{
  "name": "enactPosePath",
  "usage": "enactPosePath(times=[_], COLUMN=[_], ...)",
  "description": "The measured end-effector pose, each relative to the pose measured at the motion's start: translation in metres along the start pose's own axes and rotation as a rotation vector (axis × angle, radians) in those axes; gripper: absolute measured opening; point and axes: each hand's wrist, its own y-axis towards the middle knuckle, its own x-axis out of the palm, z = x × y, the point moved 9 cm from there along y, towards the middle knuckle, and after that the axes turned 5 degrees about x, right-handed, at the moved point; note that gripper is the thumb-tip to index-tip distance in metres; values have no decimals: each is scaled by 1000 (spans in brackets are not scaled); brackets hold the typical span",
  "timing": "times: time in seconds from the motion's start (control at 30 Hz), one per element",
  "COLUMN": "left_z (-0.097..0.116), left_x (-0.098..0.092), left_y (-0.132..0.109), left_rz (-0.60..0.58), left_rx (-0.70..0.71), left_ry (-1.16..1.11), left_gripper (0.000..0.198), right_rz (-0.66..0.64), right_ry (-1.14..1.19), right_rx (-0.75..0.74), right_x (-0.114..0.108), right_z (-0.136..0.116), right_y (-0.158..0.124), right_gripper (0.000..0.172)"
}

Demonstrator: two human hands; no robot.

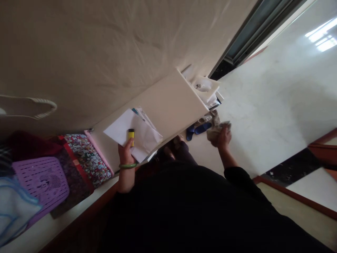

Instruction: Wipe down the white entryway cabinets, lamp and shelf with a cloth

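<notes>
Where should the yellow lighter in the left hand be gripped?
Pinch the yellow lighter by its narrow exposed body, coming from the free end above the left hand. Its lower end sits in the fingers, while the upper part stands clear against the white paper.

Polished floor (265,105) spreads open beyond the right hand (222,137), giving it plenty of room on that side. Between the hands, a white cabinet (168,102) juts out, with blue slippers (200,129) at its foot. Past the left hand (126,153), a beige wall (105,52) and a floral cloth (88,158) close in, and a purple plastic basket (42,186) lies beyond.
</notes>
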Motion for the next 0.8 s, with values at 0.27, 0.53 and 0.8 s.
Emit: enactPosePath(times=[0.27, 0.53, 0.8], left_z=[7, 3, 15], left_x=[-6, -59, -75], left_y=[0, -16, -21], left_rz=[5, 128, 150], left_rx=[60, 70, 116], left_ry=[-4, 43, 22], left_gripper=[50, 51, 58], right_rz=[-203, -518, -946], right_ry=[-332, -287, -158], right_rx=[-832, -1047, -1368], right_x=[50, 139, 188], right_z=[-148, -169, -218], right_y=[1, -150, -315], right_gripper=[85, 79, 57])
